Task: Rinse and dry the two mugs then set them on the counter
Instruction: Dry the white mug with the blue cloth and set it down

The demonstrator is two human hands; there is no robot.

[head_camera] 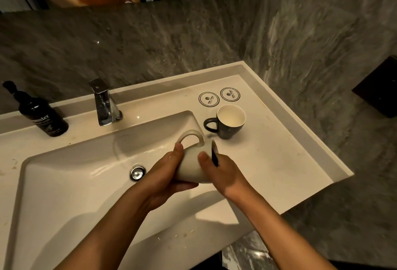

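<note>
While a cream mug point(190, 167) is held on its side above the right edge of the sink basin point(71, 183), both hands are engaged with it. The mug's handle point(191, 137) is turned to 12 o'clock and its dark-lined mouth is faced toward 3 o'clock.

Left hand point(165, 180): grip clamped round the mug's base end, thumb laid on the upper wall just below the handle, fingers curled underneath.

Right hand point(223, 173): grip clamped at the rim, thumb pressed on the outer wall; the fingers are hidden behind the rim, so it cannot be told whether they are reaching inside.

Second mug, dark point(227, 122): stood upright on the tabletop point(279, 158) at 1 o'clock from the held mug, near it but apart, pale interior shown, handle pointed to 9 o'clock.

Two round coasters point(219, 97): laid flat side by side on the tabletop, just beyond the dark mug at 12 o'clock.

Chrome tap point(105, 104): mounted behind the basin at 11 o'clock from the hands.

Dark pump bottle point(40, 115): stood at 9 o'clock from the tap, well apart from the mugs.

Drain plug point(137, 173): set in the basin floor, just at 9 o'clock from the left hand.
</note>
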